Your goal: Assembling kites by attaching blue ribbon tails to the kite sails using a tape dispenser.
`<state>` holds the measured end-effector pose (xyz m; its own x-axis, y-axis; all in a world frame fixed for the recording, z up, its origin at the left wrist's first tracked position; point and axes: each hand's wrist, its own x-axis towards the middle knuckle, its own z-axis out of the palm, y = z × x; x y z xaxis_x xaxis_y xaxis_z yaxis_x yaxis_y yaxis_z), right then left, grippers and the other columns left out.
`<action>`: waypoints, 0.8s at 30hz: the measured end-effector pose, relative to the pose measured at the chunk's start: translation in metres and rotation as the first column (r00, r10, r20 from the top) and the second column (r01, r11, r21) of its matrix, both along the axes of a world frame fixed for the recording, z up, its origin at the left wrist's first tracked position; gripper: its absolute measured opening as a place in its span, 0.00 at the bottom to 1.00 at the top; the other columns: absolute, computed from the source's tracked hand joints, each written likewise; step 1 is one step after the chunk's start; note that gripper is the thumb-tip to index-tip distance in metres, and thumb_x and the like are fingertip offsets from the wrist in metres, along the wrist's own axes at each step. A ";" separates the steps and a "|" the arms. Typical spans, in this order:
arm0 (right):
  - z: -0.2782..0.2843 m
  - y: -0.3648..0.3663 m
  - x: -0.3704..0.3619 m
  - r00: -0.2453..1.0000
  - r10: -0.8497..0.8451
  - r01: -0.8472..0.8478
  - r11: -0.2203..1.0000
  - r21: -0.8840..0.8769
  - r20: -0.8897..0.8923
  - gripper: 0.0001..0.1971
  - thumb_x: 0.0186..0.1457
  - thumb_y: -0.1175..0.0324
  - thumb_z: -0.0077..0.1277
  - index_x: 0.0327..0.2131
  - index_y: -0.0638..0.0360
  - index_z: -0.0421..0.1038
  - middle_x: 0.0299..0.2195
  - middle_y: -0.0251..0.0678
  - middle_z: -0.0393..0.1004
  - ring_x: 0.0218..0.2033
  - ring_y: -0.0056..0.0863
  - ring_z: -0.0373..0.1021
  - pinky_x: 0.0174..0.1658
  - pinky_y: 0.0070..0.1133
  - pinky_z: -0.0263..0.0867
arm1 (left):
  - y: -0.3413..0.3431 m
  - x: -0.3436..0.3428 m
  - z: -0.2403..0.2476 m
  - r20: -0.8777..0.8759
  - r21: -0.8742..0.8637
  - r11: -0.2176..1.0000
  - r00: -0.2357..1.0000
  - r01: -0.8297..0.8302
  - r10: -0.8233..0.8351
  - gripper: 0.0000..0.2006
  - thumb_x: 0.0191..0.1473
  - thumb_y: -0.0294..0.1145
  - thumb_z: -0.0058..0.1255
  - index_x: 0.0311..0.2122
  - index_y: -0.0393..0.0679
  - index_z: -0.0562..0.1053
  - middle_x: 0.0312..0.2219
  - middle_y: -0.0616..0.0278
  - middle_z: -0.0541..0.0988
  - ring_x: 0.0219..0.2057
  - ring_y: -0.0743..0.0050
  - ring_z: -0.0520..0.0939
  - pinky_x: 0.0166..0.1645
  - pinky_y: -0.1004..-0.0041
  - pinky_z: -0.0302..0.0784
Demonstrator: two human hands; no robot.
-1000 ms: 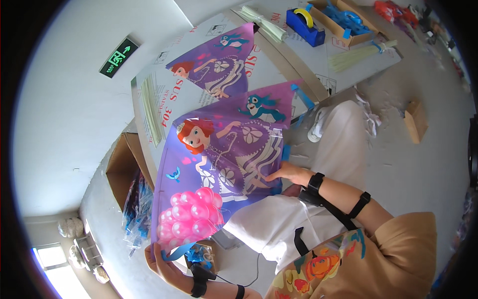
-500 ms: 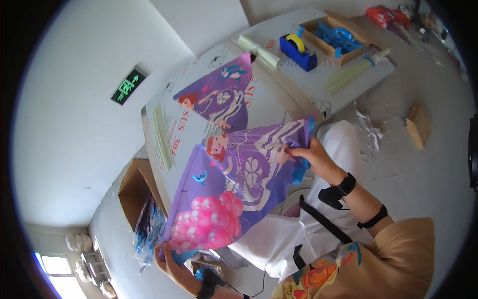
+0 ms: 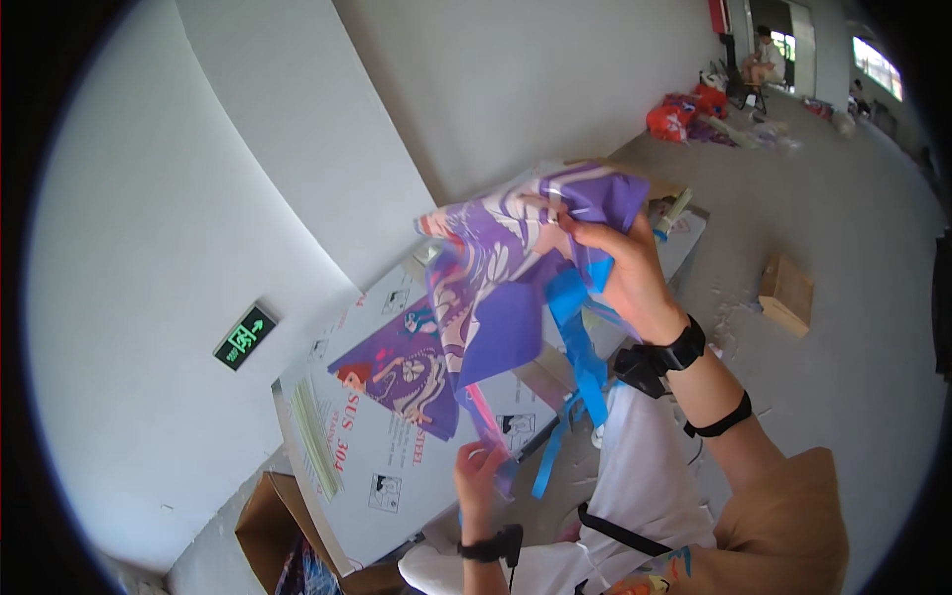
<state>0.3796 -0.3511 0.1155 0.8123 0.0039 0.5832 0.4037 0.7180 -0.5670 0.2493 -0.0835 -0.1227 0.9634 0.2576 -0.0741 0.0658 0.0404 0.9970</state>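
Observation:
A purple printed kite [image 3: 501, 312] with a cartoon figure in a gown hangs folded and rumpled between my hands. My right hand [image 3: 630, 263] is closed on its upper right end, thumb on top of the film. Blue ribbon tails [image 3: 575, 337] dangle beneath that hand. Lower down, my left hand [image 3: 478, 474] pinches a narrow purple corner of the same kite, blurred a little by motion. On the sheet-covered table behind it lies a second purple kite [image 3: 407, 372] with the same print, spread flat and partly hidden by the held one.
The table [image 3: 382, 451] has a bundle of pale thin rods [image 3: 315, 441] along its left edge. An open cardboard box [image 3: 263, 526] stands below it. A small brown box [image 3: 786, 295] sits on the floor at right. Red bags [image 3: 674, 117] and a seated person [image 3: 764, 61] are farther off.
The stretched kite has been lifted and folded over on itself. My right hand rose, my left hand moved right and inward, and the blue tails now hang loose. The view has tilted up.

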 end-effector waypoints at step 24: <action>-0.205 0.104 -0.173 0.799 0.533 -0.527 0.398 -0.751 -0.278 0.17 0.53 0.68 0.54 0.46 0.63 0.68 0.37 0.44 0.77 0.37 0.35 0.74 0.43 0.29 0.67 | 0.071 -0.094 -0.050 -0.092 -0.692 0.694 0.978 -0.199 0.189 0.22 0.64 0.39 0.38 0.58 0.36 0.63 0.53 0.53 0.71 0.53 0.57 0.74 0.59 0.58 0.69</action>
<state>0.2061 -0.2470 -0.0892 0.4780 0.8701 0.1201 0.1083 0.0773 -0.9911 0.1557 -0.0130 -0.1731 0.8955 0.3089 -0.3204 -0.0098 0.7335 0.6796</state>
